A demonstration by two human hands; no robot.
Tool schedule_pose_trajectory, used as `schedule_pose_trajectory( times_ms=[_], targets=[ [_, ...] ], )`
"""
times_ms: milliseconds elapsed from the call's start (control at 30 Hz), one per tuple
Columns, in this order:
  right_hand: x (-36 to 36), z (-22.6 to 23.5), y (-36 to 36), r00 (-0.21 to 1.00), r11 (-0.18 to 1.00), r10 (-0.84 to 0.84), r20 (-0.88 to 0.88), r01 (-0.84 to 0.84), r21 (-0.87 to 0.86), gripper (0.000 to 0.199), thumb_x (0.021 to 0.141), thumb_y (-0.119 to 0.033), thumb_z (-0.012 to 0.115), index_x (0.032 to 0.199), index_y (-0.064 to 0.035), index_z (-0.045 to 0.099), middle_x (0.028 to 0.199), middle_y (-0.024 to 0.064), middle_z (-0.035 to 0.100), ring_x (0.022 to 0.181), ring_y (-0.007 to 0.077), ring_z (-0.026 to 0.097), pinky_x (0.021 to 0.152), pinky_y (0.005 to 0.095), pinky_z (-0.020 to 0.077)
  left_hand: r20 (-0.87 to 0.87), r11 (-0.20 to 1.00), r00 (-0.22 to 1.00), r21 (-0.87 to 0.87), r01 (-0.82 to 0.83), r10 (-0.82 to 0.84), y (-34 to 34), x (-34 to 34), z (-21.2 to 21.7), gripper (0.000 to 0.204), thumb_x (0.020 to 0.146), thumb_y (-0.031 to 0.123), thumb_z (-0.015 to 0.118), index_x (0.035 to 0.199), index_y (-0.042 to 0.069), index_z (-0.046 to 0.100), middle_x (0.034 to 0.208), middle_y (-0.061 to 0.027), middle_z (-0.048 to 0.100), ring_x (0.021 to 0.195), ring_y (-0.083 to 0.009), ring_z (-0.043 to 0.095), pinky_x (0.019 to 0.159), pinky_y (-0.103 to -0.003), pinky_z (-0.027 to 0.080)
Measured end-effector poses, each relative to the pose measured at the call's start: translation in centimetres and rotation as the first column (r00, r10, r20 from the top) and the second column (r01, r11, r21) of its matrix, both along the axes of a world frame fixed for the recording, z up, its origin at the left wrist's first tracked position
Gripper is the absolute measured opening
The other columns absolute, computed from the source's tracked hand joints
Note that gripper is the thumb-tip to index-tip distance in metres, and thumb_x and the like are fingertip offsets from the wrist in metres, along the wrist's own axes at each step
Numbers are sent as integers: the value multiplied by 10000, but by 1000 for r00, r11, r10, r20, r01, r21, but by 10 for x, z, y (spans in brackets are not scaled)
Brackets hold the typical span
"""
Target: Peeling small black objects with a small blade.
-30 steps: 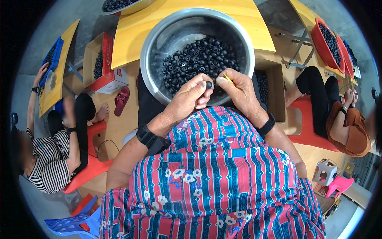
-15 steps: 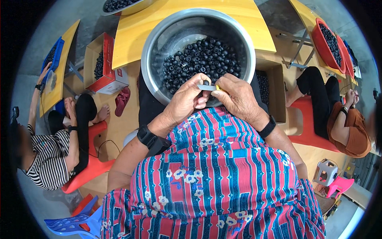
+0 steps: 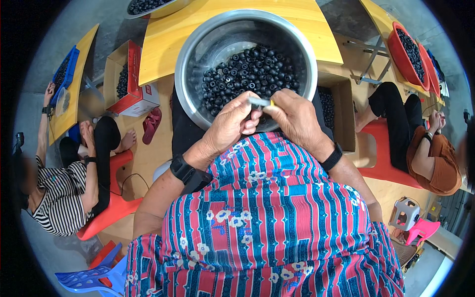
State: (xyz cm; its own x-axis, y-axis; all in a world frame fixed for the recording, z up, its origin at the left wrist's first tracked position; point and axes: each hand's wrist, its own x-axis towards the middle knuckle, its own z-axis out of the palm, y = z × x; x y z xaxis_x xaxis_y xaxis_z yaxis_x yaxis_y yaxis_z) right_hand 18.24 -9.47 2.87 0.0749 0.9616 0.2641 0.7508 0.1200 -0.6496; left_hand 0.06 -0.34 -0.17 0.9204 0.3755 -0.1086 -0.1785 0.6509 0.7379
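Observation:
A wide metal basin (image 3: pixel 307 54) rests at my lap, against the yellow table's near edge. Small round black pieces with holes (image 3: pixel 250 72) are heaped in it. Over its near rim, my right hand (image 3: pixel 299 119) is closed around a small knife (image 3: pixel 259 101) with a short pale blade and a bit of yellow at the handle. My left hand (image 3: pixel 227 121) is pinched right beside the blade, fingers curled on a small black piece that the blade and fingers now mostly hide. Both hands are close together, the blade crossing from right to left thumb.
Beyond the basin stands a yellow table (image 3: pixel 161 49). An open red-and-white carton (image 3: pixel 132 81) holds black pieces at left; a brown cardboard box (image 3: pixel 344 114) is at right. Co-workers sit on red stools on both sides. A dark red slipper (image 3: pixel 152 126) lies on the floor.
The blade has tilted and shifted slightly right and up at my left fingertips, and my right hand has turned a little. The black piece between them shows less. The left co-worker's raised hand has shifted.

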Motion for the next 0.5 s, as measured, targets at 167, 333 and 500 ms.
schedule_pose_trajectory(
  times_ms=[167, 333, 500],
  targets=[
    [3, -5, 0, 987, 989, -143, -68, 144, 11, 236, 914, -255, 639, 861, -30, 599, 804, 177, 590, 773, 398, 589, 662, 458, 462, 66, 997, 997, -56, -45, 49, 5, -3, 4, 250, 1067, 299, 385, 1146, 84, 486, 895, 0, 458, 701, -72, 397, 604, -208, 351],
    [4, -2, 0, 966, 980, -197, -169, 193, -39, 265, 934, -271, 613, 856, -18, 603, 815, 190, 594, 778, 409, 586, 673, 454, 462, 63, 975, 974, 40, -221, 218, 29, -20, 23, 284, 1065, 315, 403, 1129, 64, 517, 974, -35, 518, 708, -65, 433, 552, -173, 329],
    [5, -2, 1, 964, 980, -195, -180, 187, -63, 284, 941, -277, 589, 861, -5, 605, 819, 205, 595, 795, 415, 590, 695, 461, 462, -163, 886, 941, 415, -208, 297, 47, -28, 33, 262, 1042, 229, 478, 1136, 26, 613, 876, 14, 516, 664, -34, 399, 515, -154, 297]
  ],
)
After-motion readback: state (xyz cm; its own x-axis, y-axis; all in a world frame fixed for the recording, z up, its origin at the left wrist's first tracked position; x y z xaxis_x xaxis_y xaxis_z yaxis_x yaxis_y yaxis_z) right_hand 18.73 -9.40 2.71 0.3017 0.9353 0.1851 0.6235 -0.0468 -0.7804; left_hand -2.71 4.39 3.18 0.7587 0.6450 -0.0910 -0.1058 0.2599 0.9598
